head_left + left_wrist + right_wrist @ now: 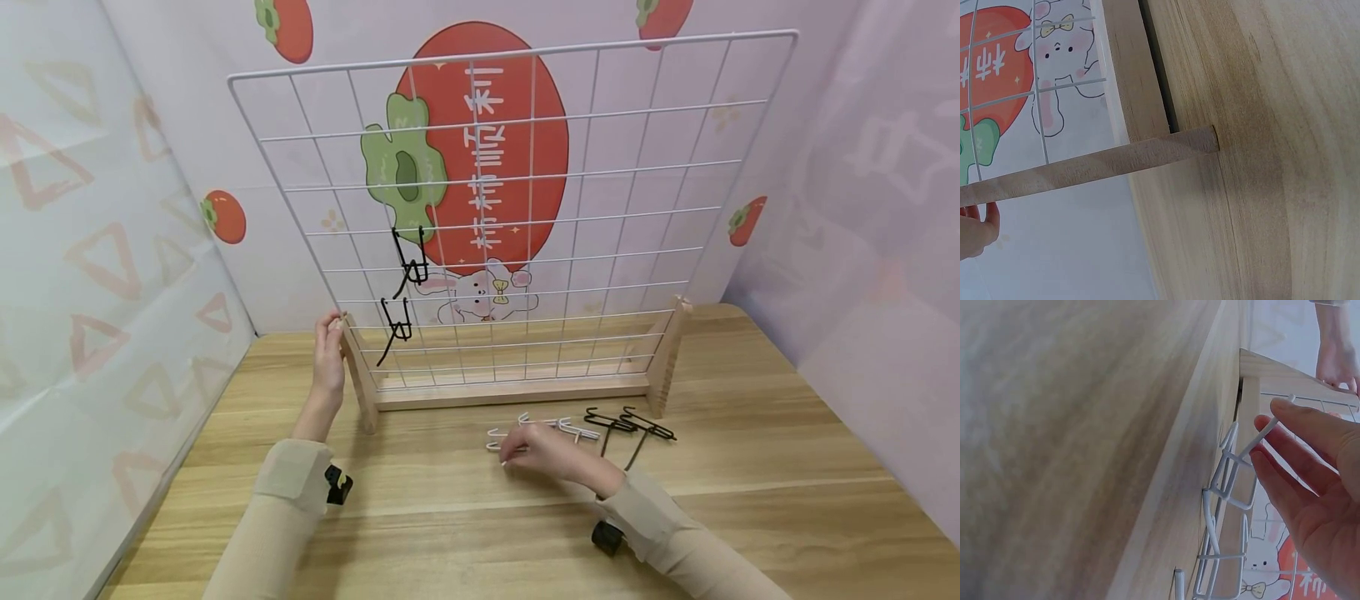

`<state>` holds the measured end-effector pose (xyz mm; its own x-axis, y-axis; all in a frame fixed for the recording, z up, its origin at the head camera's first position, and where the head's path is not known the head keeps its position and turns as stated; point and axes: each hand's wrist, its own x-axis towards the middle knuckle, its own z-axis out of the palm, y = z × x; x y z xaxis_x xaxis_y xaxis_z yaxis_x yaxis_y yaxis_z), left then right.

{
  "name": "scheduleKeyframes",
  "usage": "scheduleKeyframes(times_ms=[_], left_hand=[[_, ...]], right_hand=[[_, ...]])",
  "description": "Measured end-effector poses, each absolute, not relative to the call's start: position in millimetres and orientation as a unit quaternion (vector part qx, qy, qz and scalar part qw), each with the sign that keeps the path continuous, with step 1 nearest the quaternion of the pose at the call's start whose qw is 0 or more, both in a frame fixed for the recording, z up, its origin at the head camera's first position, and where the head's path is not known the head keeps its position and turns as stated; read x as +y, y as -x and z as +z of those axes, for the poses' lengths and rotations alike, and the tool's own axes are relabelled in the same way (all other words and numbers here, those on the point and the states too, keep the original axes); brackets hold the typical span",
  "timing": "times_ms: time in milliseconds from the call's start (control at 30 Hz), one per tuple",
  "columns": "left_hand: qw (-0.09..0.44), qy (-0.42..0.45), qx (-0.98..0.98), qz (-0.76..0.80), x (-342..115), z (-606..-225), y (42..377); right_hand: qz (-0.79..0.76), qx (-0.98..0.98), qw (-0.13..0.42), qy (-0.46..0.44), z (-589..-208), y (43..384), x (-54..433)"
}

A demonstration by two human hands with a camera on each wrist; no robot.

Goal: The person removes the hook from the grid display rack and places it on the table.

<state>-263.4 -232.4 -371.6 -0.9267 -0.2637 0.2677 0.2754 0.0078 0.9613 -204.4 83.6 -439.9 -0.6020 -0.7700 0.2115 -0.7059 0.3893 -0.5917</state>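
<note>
A white wire grid [573, 175] stands upright in a wooden stand [517, 392]. My left hand [328, 362] grips the top of the stand's left side piece; the left wrist view shows its fingers [990, 219] at that wood. Two black hooks [414, 265] hang on the left part of the grid, one below the other. In front of the stand my right hand [551, 454] pinches the prong of a white hook [1244, 453] between thumb and fingers. Another white hook [579, 429] lies right by it, partly hidden in the head view.
Two black hooks [648, 425] lie on the wooden table [450, 533], right of the white ones. A patterned backdrop [645, 83] rises behind the grid, with a pale side sheet [97, 250] to the left.
</note>
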Motion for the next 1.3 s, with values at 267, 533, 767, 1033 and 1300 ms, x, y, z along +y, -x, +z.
scheduleKeyframes(times_ms=[267, 533, 767, 1033, 1300], left_hand=[[0.188, 0.005, -0.69, -0.698, -233, -372, 262], [0.185, 0.002, -0.696, -0.693, -233, -371, 261], [0.19, 0.007, -0.692, -0.696, -233, -371, 262], [0.19, 0.006, -0.695, -0.694, -233, -371, 262], [0.189, 0.005, -0.69, -0.699, -233, -371, 262]], right_hand=[[-0.305, 0.838, 0.039, 0.451, -442, 205, 84], [-0.313, 0.842, 0.075, 0.434, -442, 201, 83], [-0.335, 0.831, 0.079, 0.436, -442, 200, 84], [-0.377, 0.829, 0.09, 0.404, -436, 197, 84], [-0.376, 0.83, 0.085, 0.402, -428, 197, 83]])
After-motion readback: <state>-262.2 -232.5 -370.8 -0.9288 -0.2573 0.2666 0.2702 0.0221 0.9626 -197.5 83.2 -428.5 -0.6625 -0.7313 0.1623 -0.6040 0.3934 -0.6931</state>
